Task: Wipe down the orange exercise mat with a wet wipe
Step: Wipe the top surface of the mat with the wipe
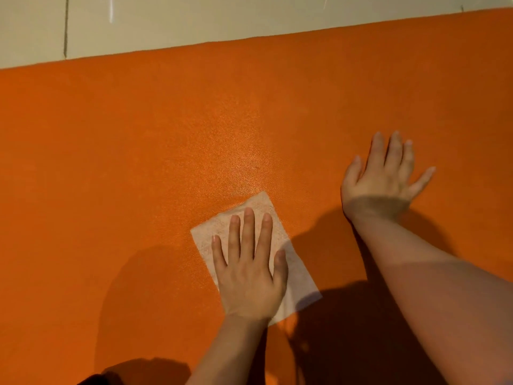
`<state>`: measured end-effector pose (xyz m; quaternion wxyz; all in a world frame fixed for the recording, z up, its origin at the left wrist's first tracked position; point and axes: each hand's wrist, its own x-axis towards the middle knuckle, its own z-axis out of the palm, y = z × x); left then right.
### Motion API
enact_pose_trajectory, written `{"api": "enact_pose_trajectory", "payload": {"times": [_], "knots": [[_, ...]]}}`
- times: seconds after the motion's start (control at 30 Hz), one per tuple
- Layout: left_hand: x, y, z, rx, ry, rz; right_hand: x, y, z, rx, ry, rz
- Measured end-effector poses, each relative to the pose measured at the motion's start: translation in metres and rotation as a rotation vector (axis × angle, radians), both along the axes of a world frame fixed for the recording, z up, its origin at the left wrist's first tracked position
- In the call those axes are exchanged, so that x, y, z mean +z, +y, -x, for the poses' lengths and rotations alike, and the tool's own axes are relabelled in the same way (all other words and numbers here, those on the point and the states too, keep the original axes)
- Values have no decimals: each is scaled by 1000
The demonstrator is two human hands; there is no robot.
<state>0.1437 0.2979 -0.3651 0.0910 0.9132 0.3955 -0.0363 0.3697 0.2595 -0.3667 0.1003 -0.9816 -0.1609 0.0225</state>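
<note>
The orange exercise mat (138, 151) fills nearly the whole head view. A white wet wipe (258, 209) lies spread flat on it, near the lower middle. My left hand (249, 268) presses down on the wipe with straight, slightly spread fingers; the palm covers the wipe's middle. My right hand (384, 176) rests flat on the bare mat to the right of the wipe, fingers spread, holding nothing. A faint sheen shows on the mat just beyond the wipe.
Pale floor tiles (166, 26) run along the mat's far edge at the top, with a dark grout line at the upper left. Shadows of my arms fall across the mat's near part.
</note>
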Motion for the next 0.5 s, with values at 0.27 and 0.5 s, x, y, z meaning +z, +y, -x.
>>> {"api": "enact_pose_trajectory", "payload": {"times": [0.27,0.5], "knots": [[1,80,-95,-247,-67,33,-4,-4,-4,3,-50,9],[4,205,-232,-182,-46,68,-5,-5,-2,-1,-70,-15]]}}
